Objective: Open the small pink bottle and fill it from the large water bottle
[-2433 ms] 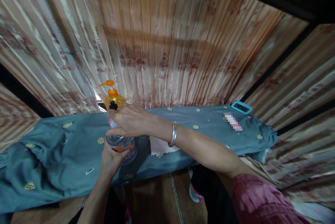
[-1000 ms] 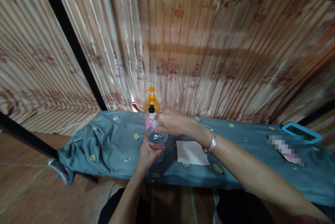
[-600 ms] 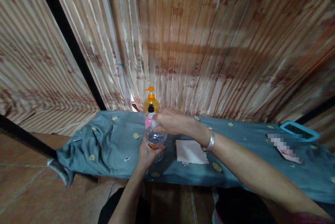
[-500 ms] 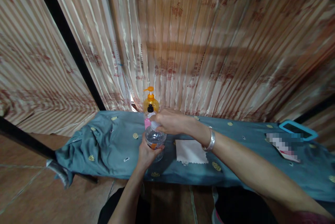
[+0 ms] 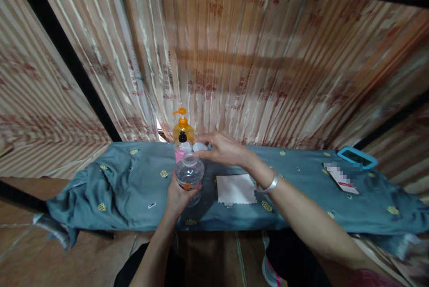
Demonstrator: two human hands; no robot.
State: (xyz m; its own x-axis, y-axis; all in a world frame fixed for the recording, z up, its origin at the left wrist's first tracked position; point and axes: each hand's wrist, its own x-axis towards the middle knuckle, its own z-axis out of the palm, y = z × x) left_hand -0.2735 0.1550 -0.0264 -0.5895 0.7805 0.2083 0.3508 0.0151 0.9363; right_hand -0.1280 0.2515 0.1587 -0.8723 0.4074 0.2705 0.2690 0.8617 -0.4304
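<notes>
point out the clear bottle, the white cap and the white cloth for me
clear bottle [image 5: 189, 173], head view, on its shoulder.
white cap [image 5: 200, 146], head view, on its top.
white cloth [image 5: 235, 188], head view, on its middle.

At frame centre the left hand [image 5: 177, 195] grips a clear bottle [image 5: 189, 174] upright on the cloth-covered table [image 5: 301, 188]. The right hand [image 5: 225, 149] holds its white cap [image 5: 200, 146] just above. A white cloth [image 5: 236, 189] lies beside.

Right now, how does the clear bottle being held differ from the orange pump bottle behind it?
The clear bottle is see-through and gripped by the left hand; the orange pump bottle is amber-coloured and stands untouched by the curtain. The clear bottle's white cap is off, held in the right hand; the orange pump bottle has its pump on. Both are upright above the blue cloth.
</notes>
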